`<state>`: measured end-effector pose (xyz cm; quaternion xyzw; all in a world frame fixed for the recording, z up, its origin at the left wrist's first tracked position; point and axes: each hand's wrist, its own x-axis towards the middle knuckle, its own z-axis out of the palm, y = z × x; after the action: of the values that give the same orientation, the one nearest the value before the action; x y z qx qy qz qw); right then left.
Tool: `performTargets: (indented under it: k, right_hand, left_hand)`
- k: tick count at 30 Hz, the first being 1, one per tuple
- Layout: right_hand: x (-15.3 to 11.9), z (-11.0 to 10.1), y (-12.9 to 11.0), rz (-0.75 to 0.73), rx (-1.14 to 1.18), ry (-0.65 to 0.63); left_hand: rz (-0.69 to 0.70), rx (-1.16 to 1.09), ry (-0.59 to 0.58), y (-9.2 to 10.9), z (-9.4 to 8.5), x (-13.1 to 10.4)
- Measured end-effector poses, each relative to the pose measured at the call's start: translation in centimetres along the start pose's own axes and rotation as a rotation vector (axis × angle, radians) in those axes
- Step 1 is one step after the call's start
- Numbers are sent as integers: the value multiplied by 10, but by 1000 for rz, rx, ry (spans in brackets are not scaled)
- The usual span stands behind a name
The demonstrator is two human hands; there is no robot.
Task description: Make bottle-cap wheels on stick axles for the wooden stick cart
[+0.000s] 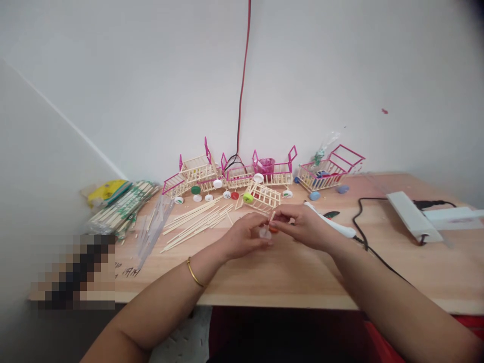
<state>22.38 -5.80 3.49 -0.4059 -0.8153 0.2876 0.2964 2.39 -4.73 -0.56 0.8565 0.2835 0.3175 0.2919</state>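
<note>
Close together over the middle of the table point(302, 282) are my two hands. My left hand point(242, 236), below a gold bangle point(195, 272), curls its thumb and fingers around a whitish bottle cap point(265, 234). My right hand point(300, 224) pinches a short wooden stick point(271, 218), whose lower end points at the cap; whether they touch I cannot tell. An orange-red cap point(274, 229) shows partly behind my right fingers. Just beyond my hands, a small stick frame point(262, 195) with a yellow-green cap point(248, 197) as a wheel lies tilted.
Several stick carts point(325, 174) with magenta rims and cap wheels line the wall. Loose sticks point(200, 224), clear plastic strips point(153, 232) and bagged sticks point(123, 206) lie left. On the right are a white glue gun point(330, 221), its black cable point(357, 217) and a power strip point(414, 217).
</note>
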Motion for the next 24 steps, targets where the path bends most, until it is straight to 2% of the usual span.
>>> performTargets:
  k: [3,7,17,24]
  right_hand:
    - [0,-2,1,8,13,32]
    - [0,-3,2,-24,-25,68]
    - [0,-1,3,-18,-40,31]
    - [1,1,4,-42,-85,35]
  left_hand:
    - [0,10,-49,-2,-1,1]
    - [-60,70,-39,-3,1,0]
    - [-30,66,-51,-4,2,-1]
    - [-35,-49,59,1,0,0]
